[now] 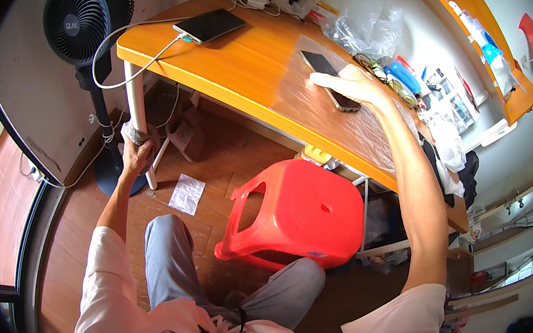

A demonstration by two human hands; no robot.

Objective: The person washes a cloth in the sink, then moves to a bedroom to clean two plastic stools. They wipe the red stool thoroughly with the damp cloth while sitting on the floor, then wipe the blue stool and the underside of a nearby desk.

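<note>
My left hand [135, 156] grips a grey cloth [135, 135] wrapped against a white metal table leg [135, 95]. The leg supports the near left corner of an orange-brown wooden table [218, 71]. Over the tabletop, my right hand [354, 85] lies across the middle of a dark smartphone [318, 62], thumb stretched to the left. Its other fingers are partly hidden, so whether they hold the phone is unclear. Beneath the phone, a clear plastic sheet [286, 83] covers part of the wood. A tablet [211, 24] with a white cable plugged in rests near the left end.
A red plastic stool [312, 206] lies tipped over by my knee. Behind the table leg stands a black fan [90, 33]. White paper [187, 193] lies on the wooden floor. A crumpled plastic bag [364, 25] and glasses [400, 90] sit along the wall, below an orange shelf [515, 101].
</note>
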